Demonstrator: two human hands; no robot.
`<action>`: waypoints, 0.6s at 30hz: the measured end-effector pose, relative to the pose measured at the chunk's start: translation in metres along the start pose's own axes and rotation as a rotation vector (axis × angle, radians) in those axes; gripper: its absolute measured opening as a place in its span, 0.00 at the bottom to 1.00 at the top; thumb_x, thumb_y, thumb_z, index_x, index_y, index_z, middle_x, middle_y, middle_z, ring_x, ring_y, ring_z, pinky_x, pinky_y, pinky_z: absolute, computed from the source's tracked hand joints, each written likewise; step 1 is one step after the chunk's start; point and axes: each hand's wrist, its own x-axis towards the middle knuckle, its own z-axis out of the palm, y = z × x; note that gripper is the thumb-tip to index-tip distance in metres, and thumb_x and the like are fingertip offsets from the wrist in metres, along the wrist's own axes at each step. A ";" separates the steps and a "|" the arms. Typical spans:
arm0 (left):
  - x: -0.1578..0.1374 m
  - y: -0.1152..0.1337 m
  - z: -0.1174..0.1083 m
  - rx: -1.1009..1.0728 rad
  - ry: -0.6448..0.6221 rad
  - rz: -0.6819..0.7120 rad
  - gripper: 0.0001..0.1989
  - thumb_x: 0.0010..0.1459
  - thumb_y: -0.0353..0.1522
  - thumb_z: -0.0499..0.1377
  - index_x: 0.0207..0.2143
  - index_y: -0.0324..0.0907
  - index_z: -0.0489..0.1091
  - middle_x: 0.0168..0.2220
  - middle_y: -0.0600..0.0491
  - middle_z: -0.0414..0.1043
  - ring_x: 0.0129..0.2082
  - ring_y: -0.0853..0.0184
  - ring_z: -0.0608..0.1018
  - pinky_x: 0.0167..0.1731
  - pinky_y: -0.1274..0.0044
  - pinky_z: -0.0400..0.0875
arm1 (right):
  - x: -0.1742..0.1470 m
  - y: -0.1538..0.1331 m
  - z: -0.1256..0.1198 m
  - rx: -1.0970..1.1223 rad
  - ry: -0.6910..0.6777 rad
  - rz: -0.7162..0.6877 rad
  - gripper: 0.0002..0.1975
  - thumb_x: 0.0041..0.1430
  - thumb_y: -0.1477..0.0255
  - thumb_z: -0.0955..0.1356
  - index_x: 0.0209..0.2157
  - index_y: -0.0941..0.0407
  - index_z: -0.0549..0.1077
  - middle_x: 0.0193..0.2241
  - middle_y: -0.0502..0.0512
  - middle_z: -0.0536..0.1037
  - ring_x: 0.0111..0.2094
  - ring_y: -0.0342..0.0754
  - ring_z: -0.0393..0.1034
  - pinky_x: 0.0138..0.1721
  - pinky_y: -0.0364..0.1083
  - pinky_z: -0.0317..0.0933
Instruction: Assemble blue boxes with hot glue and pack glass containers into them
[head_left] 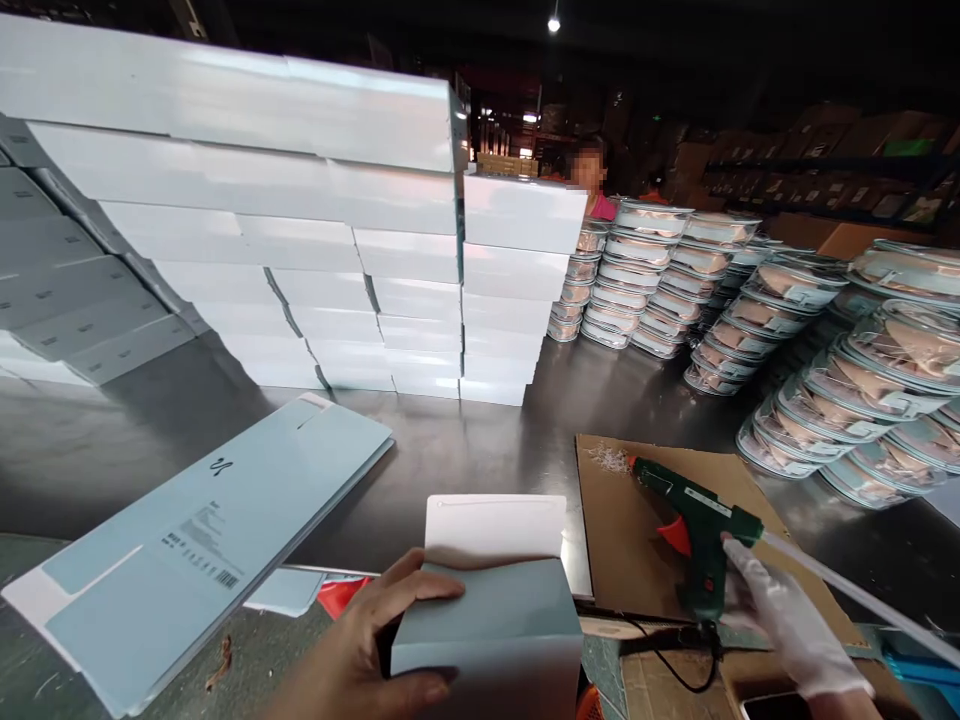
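Note:
My left hand [375, 640] is closed around a pale blue carton [487, 610] at the table's front edge, thumb on the near side and fingers over the top. The carton's white end flap [495, 525] stands up at its far end. My right hand [787, 615], in a thin white glove, has its fingers stretched out against the back of the handle of a green glue gun [694, 515]; some fingers are partly hidden. The gun has a red trigger and a long glue stick at its rear. Its orange nozzle is by a clump of glue strings [609, 459] on a cardboard sheet [611, 540].
Flat folded cartons [217, 530] lie at left, overhanging the table edge. White boxes [315, 220] form a high wall at the back. Stacked round lidded containers [810, 390] fill the right. A person [592, 175] is behind them. A cord [675, 675] hangs below the gun.

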 end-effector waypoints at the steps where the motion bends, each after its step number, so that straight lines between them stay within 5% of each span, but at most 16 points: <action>1: 0.001 -0.003 0.001 0.010 -0.014 0.010 0.27 0.46 0.45 0.74 0.51 0.61 0.79 0.58 0.50 0.78 0.72 0.42 0.59 0.66 0.55 0.60 | -0.002 0.001 -0.006 -0.051 0.051 0.004 0.14 0.46 0.56 0.77 0.20 0.50 0.76 0.15 0.51 0.74 0.21 0.55 0.75 0.24 0.49 0.70; 3: 0.003 -0.010 0.003 0.028 -0.017 0.021 0.28 0.46 0.46 0.74 0.52 0.62 0.78 0.58 0.50 0.78 0.72 0.41 0.58 0.66 0.55 0.59 | -0.017 0.006 -0.002 -0.124 0.110 -0.061 0.11 0.44 0.60 0.79 0.26 0.49 0.79 0.19 0.51 0.77 0.24 0.52 0.76 0.27 0.46 0.70; 5: 0.005 -0.017 0.007 0.035 -0.002 0.049 0.27 0.48 0.47 0.73 0.52 0.62 0.78 0.58 0.50 0.77 0.72 0.41 0.58 0.65 0.56 0.61 | -0.039 0.013 0.025 -0.126 -0.046 -0.251 0.28 0.46 0.59 0.80 0.50 0.45 0.77 0.38 0.54 0.84 0.39 0.53 0.80 0.43 0.47 0.73; 6: 0.006 -0.020 0.010 0.024 0.009 0.076 0.26 0.49 0.47 0.72 0.53 0.61 0.77 0.59 0.50 0.76 0.71 0.41 0.60 0.63 0.58 0.64 | -0.051 0.017 0.045 -0.107 -0.275 -0.346 0.42 0.50 0.56 0.78 0.65 0.42 0.64 0.52 0.57 0.81 0.48 0.54 0.78 0.53 0.51 0.70; 8: 0.007 -0.023 0.017 -0.048 0.032 0.146 0.24 0.51 0.47 0.72 0.51 0.59 0.77 0.60 0.48 0.73 0.66 0.42 0.68 0.54 0.64 0.73 | -0.070 0.025 0.086 0.058 -0.615 -0.439 0.58 0.51 0.49 0.77 0.73 0.38 0.41 0.67 0.60 0.67 0.61 0.57 0.70 0.61 0.57 0.64; 10: 0.008 -0.020 0.025 -0.210 0.081 0.198 0.21 0.52 0.46 0.72 0.48 0.56 0.76 0.62 0.49 0.69 0.58 0.47 0.76 0.45 0.71 0.77 | -0.080 0.033 0.115 0.159 -0.793 -0.457 0.57 0.56 0.49 0.74 0.72 0.34 0.34 0.67 0.59 0.66 0.63 0.57 0.69 0.61 0.60 0.64; 14: 0.009 -0.004 0.037 -0.559 0.213 0.269 0.23 0.54 0.41 0.74 0.48 0.59 0.68 0.55 0.54 0.71 0.56 0.56 0.77 0.49 0.72 0.75 | -0.081 0.042 0.124 -0.009 -0.805 -0.591 0.40 0.64 0.57 0.71 0.71 0.35 0.50 0.58 0.57 0.72 0.55 0.54 0.75 0.55 0.52 0.69; 18: 0.013 0.009 0.030 -0.382 0.098 0.405 0.22 0.60 0.40 0.70 0.55 0.61 0.70 0.48 0.52 0.69 0.53 0.58 0.76 0.51 0.71 0.74 | -0.079 0.029 0.115 -0.284 -0.806 -0.929 0.31 0.64 0.63 0.72 0.66 0.40 0.63 0.57 0.57 0.70 0.57 0.54 0.71 0.58 0.47 0.67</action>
